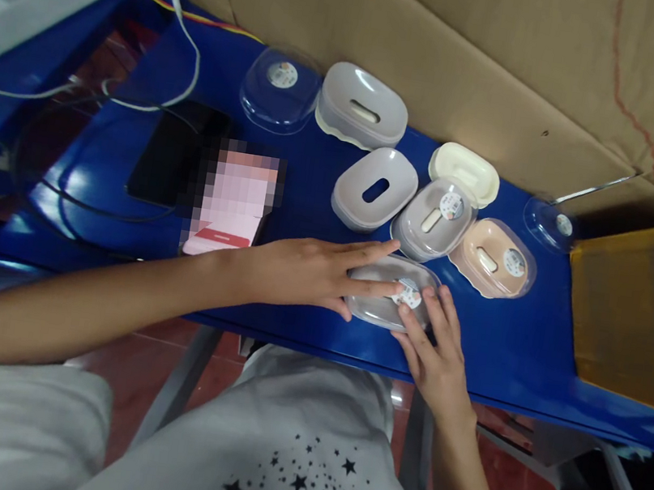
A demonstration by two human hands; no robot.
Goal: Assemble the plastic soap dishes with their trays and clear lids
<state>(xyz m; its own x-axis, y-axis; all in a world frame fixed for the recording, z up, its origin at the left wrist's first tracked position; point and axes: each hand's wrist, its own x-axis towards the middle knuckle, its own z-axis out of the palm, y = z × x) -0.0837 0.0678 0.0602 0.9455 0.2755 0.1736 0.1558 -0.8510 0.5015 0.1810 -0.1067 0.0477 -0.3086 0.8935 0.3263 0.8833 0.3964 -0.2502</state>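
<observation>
Lid point(384, 298) sits flat at the bench point(507, 354) front edge under our left hand point(304, 273), fingers flat and released, right hand point(434, 351) fingertips on its sticker side; we'd press evenly, keeping it off the edge.

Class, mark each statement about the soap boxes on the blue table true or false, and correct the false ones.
1. Both hands touch the clear box at the table's near edge. True.
2. The left hand holds the phone. False: it lies flat on the clear box.
3. The peach box has a clear lid on. True.
4. The right hand rests on the peach box. False: its fingers touch the clear box's sticker.
5. A white cable lies on the table. True.
</observation>
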